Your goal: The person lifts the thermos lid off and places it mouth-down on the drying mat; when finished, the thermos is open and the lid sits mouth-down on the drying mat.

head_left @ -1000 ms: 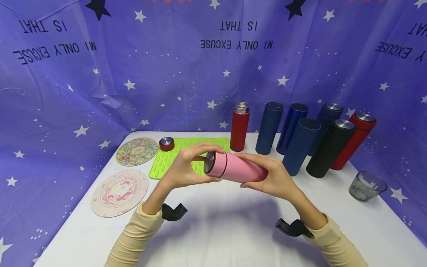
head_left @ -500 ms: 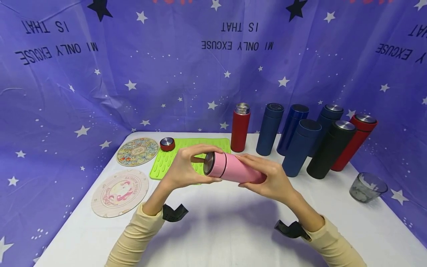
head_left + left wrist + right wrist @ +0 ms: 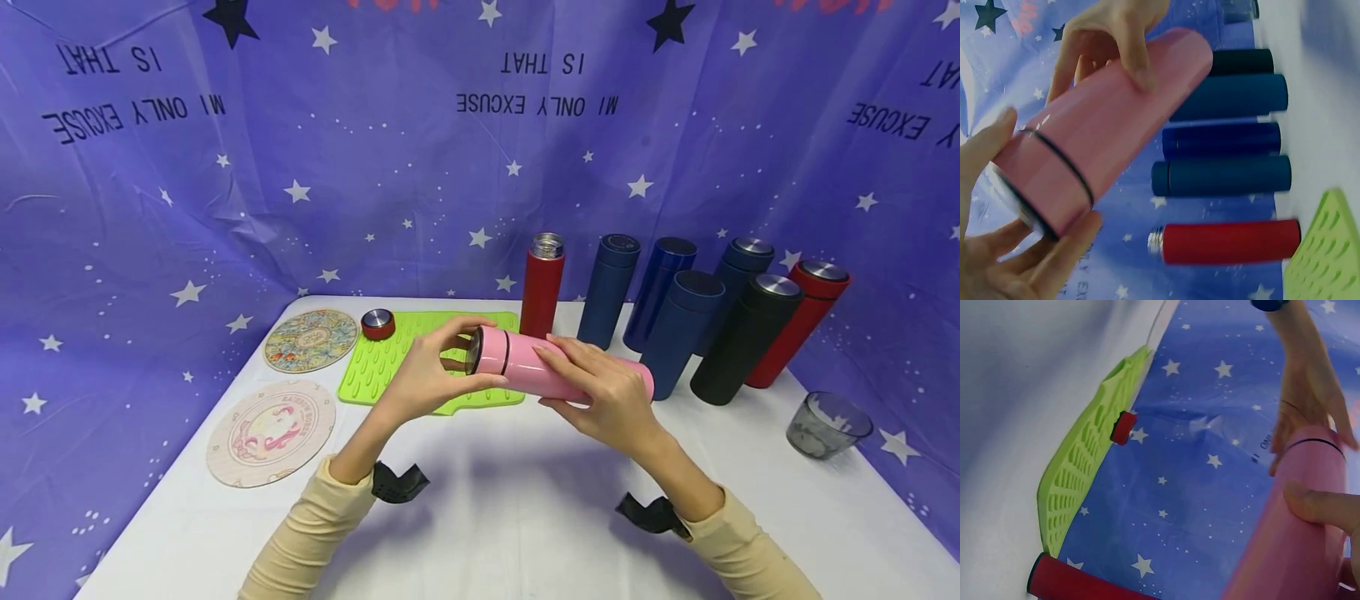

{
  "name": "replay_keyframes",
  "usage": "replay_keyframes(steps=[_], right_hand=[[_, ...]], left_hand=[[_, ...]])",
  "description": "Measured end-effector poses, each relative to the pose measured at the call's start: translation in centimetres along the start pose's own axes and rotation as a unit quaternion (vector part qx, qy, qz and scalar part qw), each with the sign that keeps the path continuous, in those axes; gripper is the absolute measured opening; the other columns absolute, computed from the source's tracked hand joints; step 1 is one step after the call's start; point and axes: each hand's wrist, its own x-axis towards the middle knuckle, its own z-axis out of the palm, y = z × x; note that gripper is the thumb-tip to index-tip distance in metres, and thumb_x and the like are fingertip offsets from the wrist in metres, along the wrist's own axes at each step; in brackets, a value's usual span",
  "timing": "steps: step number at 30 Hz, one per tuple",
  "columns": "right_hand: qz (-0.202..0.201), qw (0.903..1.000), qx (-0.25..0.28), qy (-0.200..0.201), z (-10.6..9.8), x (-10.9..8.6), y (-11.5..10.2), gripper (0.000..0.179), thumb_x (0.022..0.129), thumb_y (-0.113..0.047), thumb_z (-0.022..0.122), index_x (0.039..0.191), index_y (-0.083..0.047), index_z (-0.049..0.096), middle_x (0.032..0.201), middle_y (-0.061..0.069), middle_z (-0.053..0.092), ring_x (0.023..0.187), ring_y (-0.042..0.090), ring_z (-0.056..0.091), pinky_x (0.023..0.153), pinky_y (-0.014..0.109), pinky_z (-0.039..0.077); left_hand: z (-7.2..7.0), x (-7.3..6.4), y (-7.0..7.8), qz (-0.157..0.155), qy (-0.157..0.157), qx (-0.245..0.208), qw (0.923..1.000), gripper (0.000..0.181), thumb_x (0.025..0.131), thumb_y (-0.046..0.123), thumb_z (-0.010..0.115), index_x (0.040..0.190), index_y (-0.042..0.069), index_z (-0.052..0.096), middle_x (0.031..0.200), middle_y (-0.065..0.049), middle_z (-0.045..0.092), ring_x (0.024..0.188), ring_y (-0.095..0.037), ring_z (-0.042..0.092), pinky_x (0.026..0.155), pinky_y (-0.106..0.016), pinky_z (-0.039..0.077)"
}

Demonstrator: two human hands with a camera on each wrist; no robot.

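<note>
A pink thermos flask (image 3: 534,367) with a black ring below its lid is held in the air, lying nearly sideways with the lid to the left. My left hand (image 3: 431,367) grips the lid end (image 3: 1038,181), thumb and fingers on opposite sides of it. Around the body curls my right hand (image 3: 600,387), its thumb showing on the pink wall in the right wrist view. Behind stands a red flask (image 3: 542,287) without its lid, its steel neck bare. A red lid (image 3: 378,323) with a steel top sits on the green mat (image 3: 367,367).
Several capped flasks stand at the back right: dark blue ones (image 3: 609,292), a black one (image 3: 742,342) and a red one (image 3: 798,325). A clear glass (image 3: 828,427) is near the right edge. Two round mats, one patterned (image 3: 311,340) and one pink (image 3: 272,433), lie at left.
The pink flask has tipped closer to level and its lid end has risen slightly. My right hand has shifted along the body toward the lid, so the base now sticks out past it.
</note>
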Motion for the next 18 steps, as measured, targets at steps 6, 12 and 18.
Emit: replay_keyframes(steps=[6, 12, 18], right_hand=[[0.084, 0.9902, 0.093, -0.06, -1.1, 0.0, 0.1, 0.077, 0.061, -0.023, 0.093, 0.132, -0.016, 0.062, 0.127, 0.005, 0.063, 0.113, 0.025, 0.062, 0.09, 0.038, 0.053], [0.117, 0.9744, 0.159, -0.108, -1.6, 0.0, 0.3, 0.076, 0.063, -0.027, 0.092, 0.132, -0.019, 0.061, 0.122, -0.003, 0.065, 0.1, 0.014, 0.063, 0.078, 0.03, 0.054], [0.112, 0.9737, 0.17, -0.103, -1.4, -0.1, 0.3, 0.076, 0.064, -0.025, 0.092, 0.132, -0.018, 0.061, 0.122, -0.003, 0.065, 0.101, 0.013, 0.063, 0.08, 0.026, 0.053]], left_hand=[[-0.8, 0.1, -0.1, 0.053, -0.079, 0.032, 0.9949, 0.086, 0.067, 0.016, 0.09, 0.141, 0.012, 0.046, 0.134, -0.003, 0.053, 0.113, -0.018, 0.054, 0.092, -0.032, 0.051], [-1.0, 0.0, 2.1, 0.144, -0.091, 0.027, 0.9851, 0.068, 0.065, 0.0, 0.088, 0.125, -0.001, 0.057, 0.126, -0.013, 0.057, 0.117, -0.022, 0.053, 0.087, -0.039, 0.054], [-1.1, -0.1, 2.9, 0.174, -0.074, 0.03, 0.9815, 0.058, 0.063, -0.003, 0.088, 0.115, -0.004, 0.062, 0.117, -0.017, 0.062, 0.111, -0.022, 0.057, 0.08, -0.039, 0.057]])
